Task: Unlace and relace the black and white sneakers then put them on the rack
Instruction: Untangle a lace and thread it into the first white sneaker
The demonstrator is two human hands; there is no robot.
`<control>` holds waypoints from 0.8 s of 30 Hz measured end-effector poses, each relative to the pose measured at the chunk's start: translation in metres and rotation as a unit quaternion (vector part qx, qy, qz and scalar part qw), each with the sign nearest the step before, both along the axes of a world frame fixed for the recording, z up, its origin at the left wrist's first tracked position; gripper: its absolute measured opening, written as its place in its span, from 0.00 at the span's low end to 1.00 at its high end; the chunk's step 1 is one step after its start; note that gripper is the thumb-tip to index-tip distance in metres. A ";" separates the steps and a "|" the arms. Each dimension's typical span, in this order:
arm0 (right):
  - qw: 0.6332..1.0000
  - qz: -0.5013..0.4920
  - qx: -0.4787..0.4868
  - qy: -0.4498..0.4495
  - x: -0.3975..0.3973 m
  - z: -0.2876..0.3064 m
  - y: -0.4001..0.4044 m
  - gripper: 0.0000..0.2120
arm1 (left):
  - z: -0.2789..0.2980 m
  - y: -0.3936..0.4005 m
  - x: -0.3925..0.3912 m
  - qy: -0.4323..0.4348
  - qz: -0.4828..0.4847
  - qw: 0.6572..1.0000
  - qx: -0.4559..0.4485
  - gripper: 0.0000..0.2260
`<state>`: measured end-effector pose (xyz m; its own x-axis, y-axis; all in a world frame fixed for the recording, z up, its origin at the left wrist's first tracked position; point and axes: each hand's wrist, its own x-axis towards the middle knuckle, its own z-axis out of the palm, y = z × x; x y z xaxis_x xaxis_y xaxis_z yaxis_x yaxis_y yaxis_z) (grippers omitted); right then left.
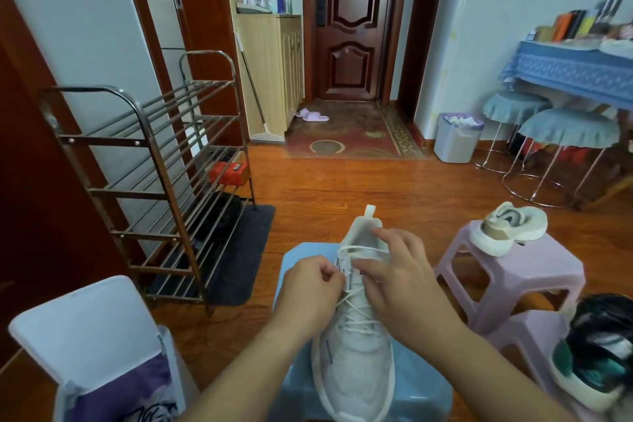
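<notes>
White sneaker (pixel 356 336) on blue stool (pixel 421 387), toe toward me. My left hand (pixel 310 288) pinches the lace (pixel 346 301); right hand (pixel 394 271) fingers half-curled at eyelets, grip unclear. Lace soft, limp; hold near tip.

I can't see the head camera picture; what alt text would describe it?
Two hands lace a white sneaker on a blue stool: the left hand pinches the lace, the right hand holds the upper eyelets. A metal shoe rack stands left.
</notes>
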<state>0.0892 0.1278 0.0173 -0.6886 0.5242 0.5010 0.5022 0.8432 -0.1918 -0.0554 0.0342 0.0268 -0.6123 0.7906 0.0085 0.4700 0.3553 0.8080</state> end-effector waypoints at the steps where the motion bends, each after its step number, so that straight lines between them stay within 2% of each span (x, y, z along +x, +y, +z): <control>1: 1.000 -0.011 0.007 -0.010 -0.003 -0.002 0.000 0.12 | 0.001 0.001 0.001 0.003 0.005 1.000 -0.003 0.09; 7: 1.000 -0.025 0.005 -0.008 -0.011 -0.008 0.005 0.11 | 0.003 0.001 0.003 0.030 0.039 0.999 -0.021 0.09; 10: 1.000 -0.027 -0.015 0.005 -0.015 -0.011 0.006 0.12 | 0.003 0.002 0.000 0.015 0.031 0.999 -0.030 0.09; 17: 0.990 -0.022 -0.132 0.036 -0.022 -0.006 0.007 0.10 | 0.007 0.008 -0.004 -0.003 0.027 0.999 -0.041 0.10; 22: 0.980 -0.026 -0.180 0.082 -0.032 -0.008 0.003 0.10 | 0.011 0.009 -0.002 0.097 0.024 0.991 -0.094 0.08; 24: 0.977 -0.035 -0.197 0.074 -0.033 -0.009 0.001 0.09 | 0.012 0.010 -0.002 0.106 0.018 0.989 -0.102 0.08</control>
<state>0.0567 0.1288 0.0083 -0.5798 0.7392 0.3425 0.4974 0.6542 -0.5698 -0.0572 0.0437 0.0390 -0.6416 0.7668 -0.0180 0.6053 0.5206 0.6022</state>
